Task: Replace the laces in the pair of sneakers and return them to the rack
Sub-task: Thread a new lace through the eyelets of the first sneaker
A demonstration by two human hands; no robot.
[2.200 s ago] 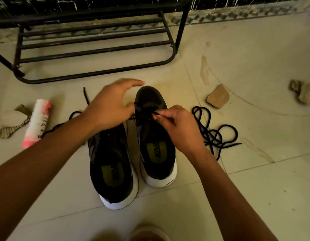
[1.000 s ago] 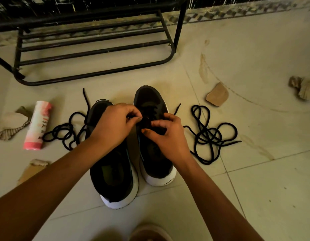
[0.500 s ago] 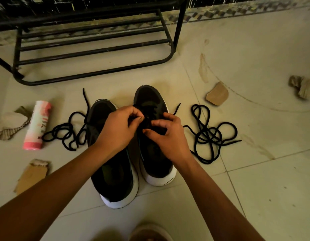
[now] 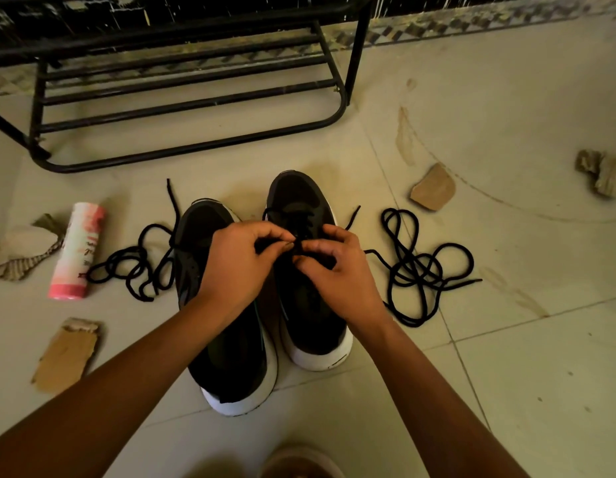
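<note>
Two black sneakers with white soles stand side by side on the tiled floor, toes away from me: the left sneaker [image 4: 227,353] and the right sneaker [image 4: 299,198]. Over the right sneaker's eyelets, my left hand [image 4: 237,267] and my right hand [image 4: 337,274] meet fingertip to fingertip, each pinching the black lace threaded in that shoe. A loose tangle of black lace [image 4: 420,267] lies right of the shoes, another tangle of lace [image 4: 134,267] left of them. The black metal shoe rack [image 4: 182,108] stands beyond.
A pink and white tube [image 4: 77,251] lies on the floor at left beside crumpled paper [image 4: 20,250]. Cardboard scraps lie at the near left [image 4: 65,353], right of the shoes [image 4: 432,188] and far right [image 4: 601,172]. A foot [image 4: 299,464] shows at the bottom edge.
My hands have come together over the right sneaker and now pinch its lace close together. The left lace tangle became visible as my left arm dropped lower.
</note>
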